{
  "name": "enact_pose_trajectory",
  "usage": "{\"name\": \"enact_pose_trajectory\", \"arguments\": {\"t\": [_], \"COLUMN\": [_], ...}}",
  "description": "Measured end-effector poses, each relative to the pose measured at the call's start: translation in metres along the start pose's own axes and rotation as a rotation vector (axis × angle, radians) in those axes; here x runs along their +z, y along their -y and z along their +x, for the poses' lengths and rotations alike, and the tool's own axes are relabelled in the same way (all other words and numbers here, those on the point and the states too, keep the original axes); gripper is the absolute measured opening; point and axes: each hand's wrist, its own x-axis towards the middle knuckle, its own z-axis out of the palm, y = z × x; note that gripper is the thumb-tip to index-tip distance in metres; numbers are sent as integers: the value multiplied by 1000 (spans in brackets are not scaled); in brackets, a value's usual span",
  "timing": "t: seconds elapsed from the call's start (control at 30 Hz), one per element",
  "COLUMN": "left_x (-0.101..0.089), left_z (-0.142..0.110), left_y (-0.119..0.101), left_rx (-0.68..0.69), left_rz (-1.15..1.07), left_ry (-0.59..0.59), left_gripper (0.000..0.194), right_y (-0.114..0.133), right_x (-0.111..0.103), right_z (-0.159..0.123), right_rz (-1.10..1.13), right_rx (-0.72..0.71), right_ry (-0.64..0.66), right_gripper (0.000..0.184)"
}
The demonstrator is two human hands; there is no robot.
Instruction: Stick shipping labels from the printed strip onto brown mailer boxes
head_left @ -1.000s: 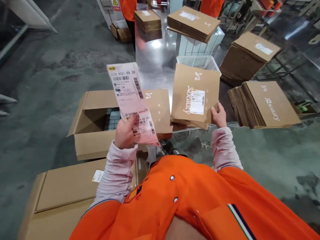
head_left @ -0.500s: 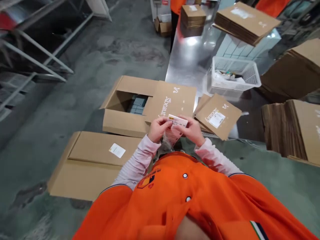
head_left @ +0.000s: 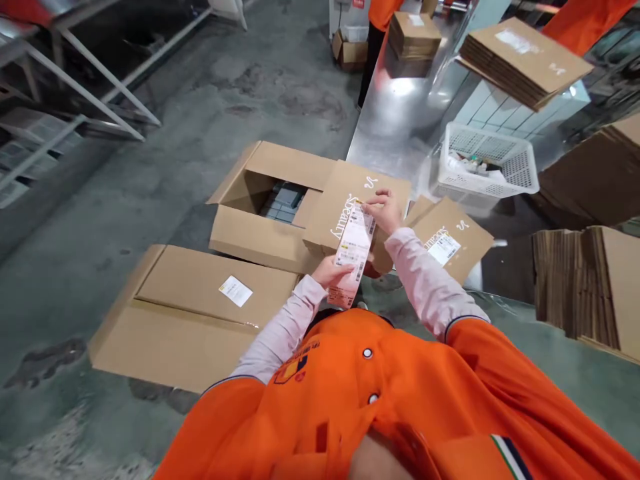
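A long strip of printed shipping labels (head_left: 354,248) is stretched between my two hands. My left hand (head_left: 331,272) is closed on its lower part, thumb on top. Farther up, my right hand (head_left: 384,211) pinches the strip's top edge with the other fingers slightly raised. Behind the strip lies a flap of brown cardboard (head_left: 327,207) printed with white lettering. It adjoins an open carton (head_left: 260,230), inside which grey-blue boxes (head_left: 285,202) are visible. Right of my right hand, a flattened carton with a white label (head_left: 444,248) rests on the metal table.
A long carton with a label (head_left: 200,317) lies to my left. The metal table (head_left: 385,127) bears a white plastic basket (head_left: 487,160) and stacked flat cartons (head_left: 525,60). More folded cardboard (head_left: 575,280) stands at the right. Another person in orange (head_left: 383,13) is at the far end.
My right hand has moved up and away from my left, drawing the folded label strip out to its length. My left hand has lowered slightly. The view has shifted a little left.
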Motion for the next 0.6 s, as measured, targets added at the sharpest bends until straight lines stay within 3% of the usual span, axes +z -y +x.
{"name": "enact_pose_trajectory", "arguments": {"t": [0.1, 0.17, 0.23, 0.3, 0.4, 0.47, 0.53, 0.6], "left_x": [-18, -28, -37, -43, -46, -46, -45, -44], "left_z": [-26, -51, -72, -79, -56, -24, 13, 45], "left_y": [31, 45, 45, 29, -15, -47, -72, -90], "left_rx": [-54, -97, -106, -54, 104, 236, 372, 437], "left_rz": [-34, -40, -54, -73, -58, 48, 275, 541], "left_ry": [-30, -52, -74, -118, -243, -366, -499, -577], "left_gripper": [65, 61, 56, 52, 53, 54, 46, 34], "right_y": [-9, -6, 1, 8, 10, 3, -10, -25], "right_x": [13, 20, 25, 26, 15, 0, -17, -27], "right_z": [25, 26, 13, -14, -70, -103, -120, -123], "right_rz": [-272, -443, -574, -626, -510, -313, -142, -109], "right_rx": [39, -30, -160, -326, -597, -751, -669, -330], "right_ry": [19, 99, 250, 411, 568, 675, 586, 280], "right_gripper": [55, 78, 84, 79, 80, 66, 48, 48]}}
